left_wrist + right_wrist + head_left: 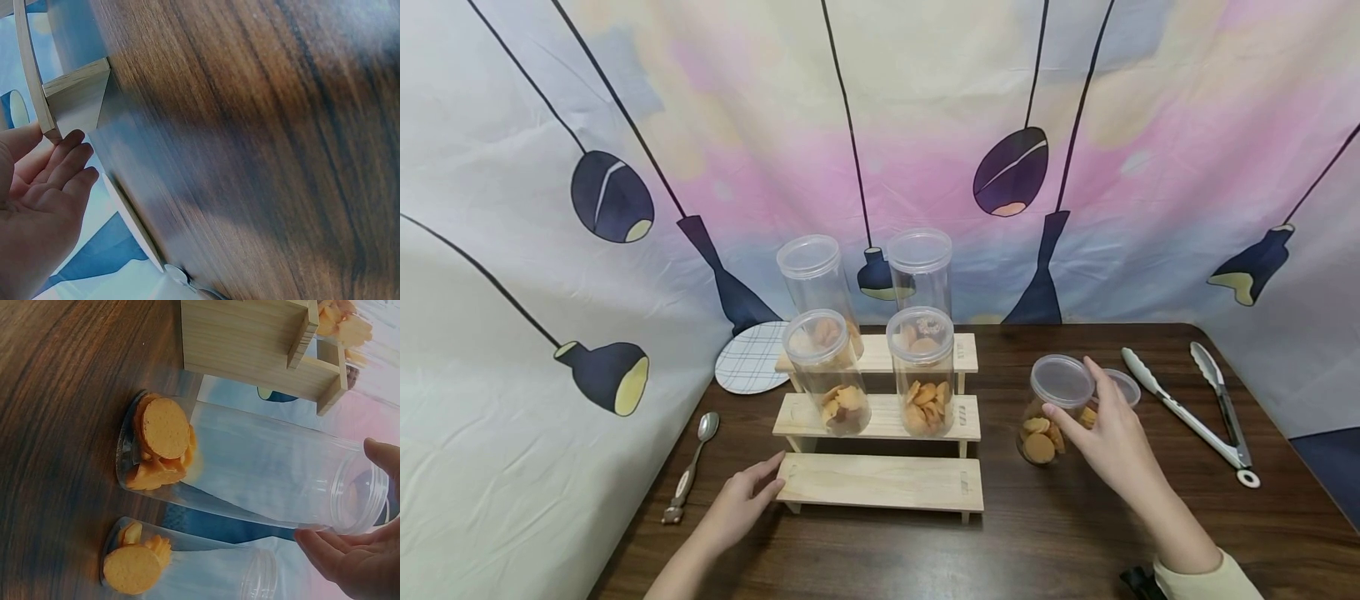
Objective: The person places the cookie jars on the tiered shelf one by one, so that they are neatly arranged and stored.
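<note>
My left hand [741, 504] pinches the left end of a wooden three-step rack's lowest shelf [880, 482]; in the left wrist view the thumb lies on one side of the board and the fingertips on the other. With thumb and fingers on opposite sides, my right hand [1116, 433] holds a clear plastic jar [262, 469] near its lid [1062, 381]. Round biscuits [165, 428] lie in the bottom of that jar, which stands on the table right of the rack. A second jar of biscuits [134, 569] stands close beside it, partly hidden by my hand in the head view.
Two lidded jars stand on the middle shelf, including a left one [842, 400]; two more stand on the top shelf [887, 354]. A spoon [692, 467] and a checked plate [752, 358] lie left of the rack. Open tongs [1195, 429] lie at the right.
</note>
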`<state>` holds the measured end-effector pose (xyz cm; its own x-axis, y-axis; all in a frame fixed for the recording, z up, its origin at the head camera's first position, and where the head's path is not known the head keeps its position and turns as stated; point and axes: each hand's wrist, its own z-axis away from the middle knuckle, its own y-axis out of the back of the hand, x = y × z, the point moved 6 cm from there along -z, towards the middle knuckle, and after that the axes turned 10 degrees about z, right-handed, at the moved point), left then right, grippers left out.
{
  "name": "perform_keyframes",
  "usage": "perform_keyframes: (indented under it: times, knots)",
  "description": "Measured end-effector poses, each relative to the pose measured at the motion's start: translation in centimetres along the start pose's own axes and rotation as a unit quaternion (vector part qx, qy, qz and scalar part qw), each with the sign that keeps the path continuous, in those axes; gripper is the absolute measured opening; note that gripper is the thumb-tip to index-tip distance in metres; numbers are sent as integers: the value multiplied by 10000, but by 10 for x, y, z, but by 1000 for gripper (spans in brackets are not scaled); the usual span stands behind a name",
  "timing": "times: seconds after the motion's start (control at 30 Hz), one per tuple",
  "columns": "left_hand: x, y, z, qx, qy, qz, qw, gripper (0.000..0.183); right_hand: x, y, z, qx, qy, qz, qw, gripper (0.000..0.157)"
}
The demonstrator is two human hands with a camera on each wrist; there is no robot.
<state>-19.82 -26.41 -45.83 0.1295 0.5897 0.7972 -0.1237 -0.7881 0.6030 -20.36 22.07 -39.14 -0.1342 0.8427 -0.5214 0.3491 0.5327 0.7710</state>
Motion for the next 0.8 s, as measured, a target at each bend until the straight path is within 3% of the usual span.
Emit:
perform_keyframes:
  times: [0.5, 0.8]
  knots:
    - [1, 0, 0, -25, -43, 84, 10000, 43, -4, 4, 2, 156, 106, -324, 9993, 85]
    - [3, 1, 1, -4, -76, 65, 9999, 43, -11, 11, 7, 214, 128, -168, 9995, 85]
